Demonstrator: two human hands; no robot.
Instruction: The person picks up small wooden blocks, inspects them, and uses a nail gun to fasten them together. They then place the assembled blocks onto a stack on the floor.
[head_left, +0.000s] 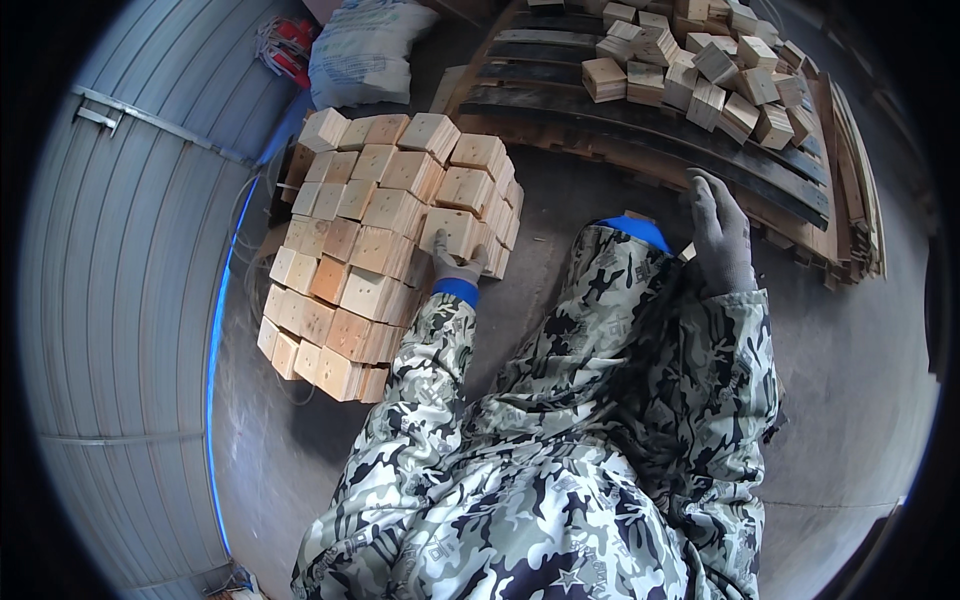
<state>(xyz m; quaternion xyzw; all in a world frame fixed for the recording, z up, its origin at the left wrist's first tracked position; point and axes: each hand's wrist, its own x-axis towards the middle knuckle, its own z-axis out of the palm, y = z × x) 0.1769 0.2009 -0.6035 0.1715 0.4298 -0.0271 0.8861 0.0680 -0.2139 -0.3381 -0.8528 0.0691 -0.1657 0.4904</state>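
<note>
My left hand (457, 266), in a grey glove, has its fingers on a wooden block (450, 231) at the near right side of a stepped stack of wooden blocks (379, 244). The thumb and fingers lie spread against that block, which rests among the others. To the right, my right hand (718, 232), also gloved in grey, is raised beside my knee with its fingers extended and nothing seen in it. Beyond it, a loose heap of similar blocks (705, 101) lies on a dark slatted wooden pallet (555, 109).
A corrugated metal wall (127, 285) runs along the left. White woven sacks (364, 56) and a red object (289, 46) stand behind the stack. Long wooden boards (847, 180) edge the pallet at right. A thin cable loops beside the stack.
</note>
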